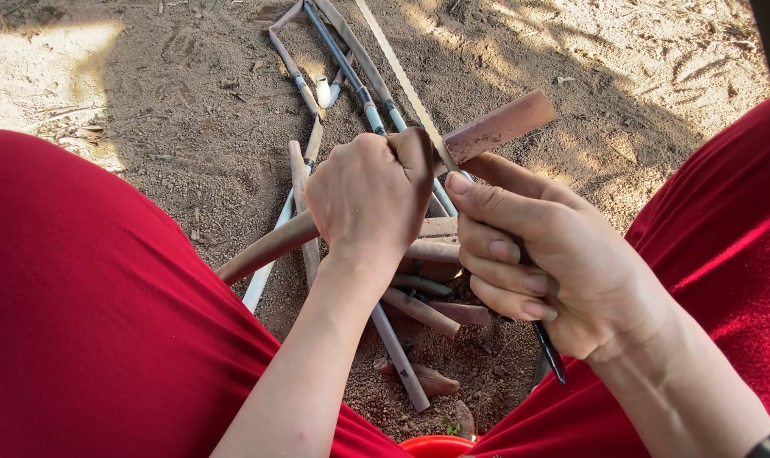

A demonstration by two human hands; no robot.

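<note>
Between the person's two knees, the left hand (pixel 370 197) and the right hand (pixel 555 263) sit side by side above the dirt ground (pixel 190 102), both closed on a flat stick (pixel 497 127) that slants up and away to the right. Below and behind the hands lies a heap of cut stalks (pixel 419 309) — longer stalks (pixel 351 64) stretch away beyond it. A blade tip (pixel 550 352) juts down under the right hand, and a bucket rim (pixel 436 447) shows at the near edge.

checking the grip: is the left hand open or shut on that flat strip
Shut: the left hand is a fist around the strip, fingers curled over it, one end sticking out up and right.
</note>
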